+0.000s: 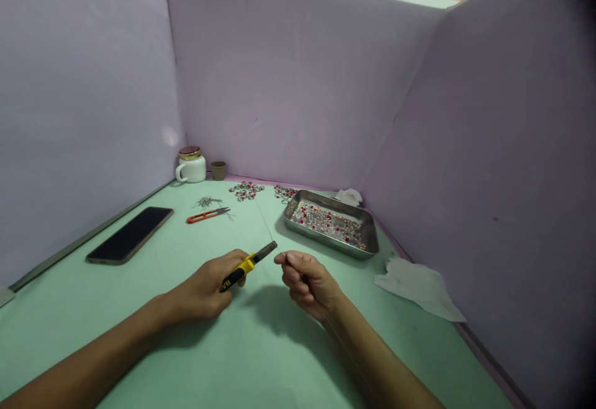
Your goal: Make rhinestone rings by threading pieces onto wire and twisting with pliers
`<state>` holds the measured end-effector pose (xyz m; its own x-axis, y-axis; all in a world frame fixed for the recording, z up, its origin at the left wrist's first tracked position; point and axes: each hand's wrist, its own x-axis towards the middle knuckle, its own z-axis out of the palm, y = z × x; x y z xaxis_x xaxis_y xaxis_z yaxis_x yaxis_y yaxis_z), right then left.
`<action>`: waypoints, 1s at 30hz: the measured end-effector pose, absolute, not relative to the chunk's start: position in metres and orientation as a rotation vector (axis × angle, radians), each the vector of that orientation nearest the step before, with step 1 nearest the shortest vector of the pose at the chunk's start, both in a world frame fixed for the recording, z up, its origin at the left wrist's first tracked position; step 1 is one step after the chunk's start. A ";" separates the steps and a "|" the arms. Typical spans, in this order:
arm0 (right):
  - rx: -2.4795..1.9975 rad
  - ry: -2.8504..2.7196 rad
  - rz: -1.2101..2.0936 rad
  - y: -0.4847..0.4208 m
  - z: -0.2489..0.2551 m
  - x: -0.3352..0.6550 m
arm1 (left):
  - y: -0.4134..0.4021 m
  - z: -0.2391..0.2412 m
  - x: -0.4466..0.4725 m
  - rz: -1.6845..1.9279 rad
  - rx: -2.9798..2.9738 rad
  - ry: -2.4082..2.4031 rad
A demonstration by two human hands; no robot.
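My left hand (209, 288) grips yellow-and-black pliers (249, 264) whose jaws point right toward my other hand. My right hand (307, 282) is curled, its thumb and forefinger pinching something very small, perhaps a thin wire or pin, just beyond the plier tips. A thin wire (264, 220) runs from near the plier jaws away across the green table (186, 359). Both hands hover low over the table's middle.
A metal tray (370, 244) of red and silver beads stands right of centre. Orange thread snips (207, 215), a heap of pins (208, 202), bead clusters (246, 190), a phone (130, 234), a white mug (192, 166), a small cup (218, 170) and tissues (419, 285) lie around. Purple walls enclose three sides.
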<state>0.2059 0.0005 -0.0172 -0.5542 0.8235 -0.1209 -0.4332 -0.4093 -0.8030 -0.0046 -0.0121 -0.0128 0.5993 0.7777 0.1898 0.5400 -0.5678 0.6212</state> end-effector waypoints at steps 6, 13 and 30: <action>-0.886 -1.013 1.654 0.003 -0.018 0.208 | -0.019 -0.005 -0.001 0.616 2.236 0.991; -1.100 -1.229 1.328 0.000 -0.019 0.201 | -0.021 0.001 -0.004 0.480 1.924 1.105; -0.994 -1.304 1.568 0.000 -0.026 0.204 | -0.022 0.003 -0.004 0.478 1.786 1.006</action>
<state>0.2039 0.0004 -0.0257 -0.3273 0.9432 -0.0568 -0.1163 -0.0998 -0.9882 -0.0036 -0.0219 0.0035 0.5776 0.8074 -0.1204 0.4159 -0.1641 0.8945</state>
